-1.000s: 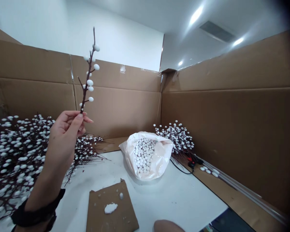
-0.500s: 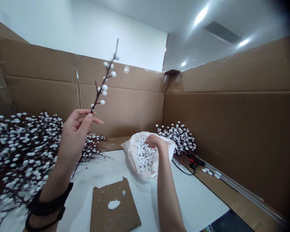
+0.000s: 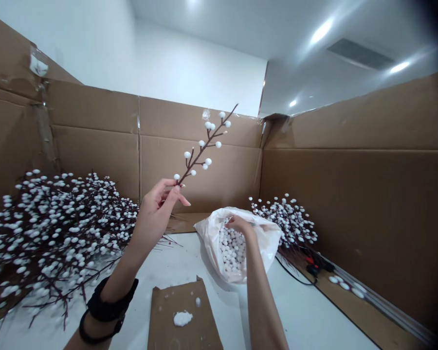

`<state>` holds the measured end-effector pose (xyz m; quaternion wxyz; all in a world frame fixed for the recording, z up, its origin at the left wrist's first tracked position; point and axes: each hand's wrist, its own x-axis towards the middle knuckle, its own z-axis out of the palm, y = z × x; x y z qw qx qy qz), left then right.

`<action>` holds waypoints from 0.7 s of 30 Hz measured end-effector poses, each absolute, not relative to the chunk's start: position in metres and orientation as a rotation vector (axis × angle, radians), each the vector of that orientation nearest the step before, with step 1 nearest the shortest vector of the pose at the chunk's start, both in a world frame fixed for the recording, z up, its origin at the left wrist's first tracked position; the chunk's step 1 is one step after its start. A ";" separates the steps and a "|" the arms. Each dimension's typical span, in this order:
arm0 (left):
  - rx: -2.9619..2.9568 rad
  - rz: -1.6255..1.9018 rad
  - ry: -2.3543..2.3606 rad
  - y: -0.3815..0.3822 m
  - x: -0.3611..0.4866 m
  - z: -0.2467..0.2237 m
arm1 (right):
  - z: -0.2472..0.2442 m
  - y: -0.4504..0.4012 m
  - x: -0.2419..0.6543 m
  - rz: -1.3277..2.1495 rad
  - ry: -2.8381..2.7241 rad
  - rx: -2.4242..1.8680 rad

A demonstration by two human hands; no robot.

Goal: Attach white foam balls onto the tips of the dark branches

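Observation:
My left hand (image 3: pixel 156 209) pinches the base of a thin dark twig (image 3: pixel 203 148) studded with small white foam balls, held up and tilted to the right in front of the cardboard wall. My right hand (image 3: pixel 240 225) reaches into the mouth of a white plastic bag (image 3: pixel 263 238) full of white foam balls, fingers curled among them. Whether it holds a ball is hidden. A black band wraps my left wrist.
A big heap of white-beaded dark twigs (image 3: pixel 47 228) fills the left. A smaller bunch (image 3: pixel 288 218) lies behind the bag. A cardboard piece (image 3: pixel 168 316) with a white glue blob (image 3: pixel 183 318) lies at the front. A red-black tool (image 3: pixel 316 265) and loose balls lie right. Cardboard walls (image 3: pixel 350 194) enclose the white table.
My right hand came up from the bottom edge and went into the bag. My left hand tilted the twig from upright toward the right. The view shifted left.

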<state>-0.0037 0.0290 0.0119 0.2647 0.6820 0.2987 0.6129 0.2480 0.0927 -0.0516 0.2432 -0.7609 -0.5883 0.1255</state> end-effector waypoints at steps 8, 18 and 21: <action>1.896 1.667 0.832 0.023 -0.002 0.011 | 0.013 0.007 0.207 0.439 -1.628 -1.009; 1.898 1.649 0.788 0.013 0.001 0.010 | 0.016 -0.017 0.148 0.519 -1.341 -0.561; 1.904 1.661 0.767 0.010 0.002 0.009 | 0.010 -0.002 0.140 0.566 -1.269 -0.511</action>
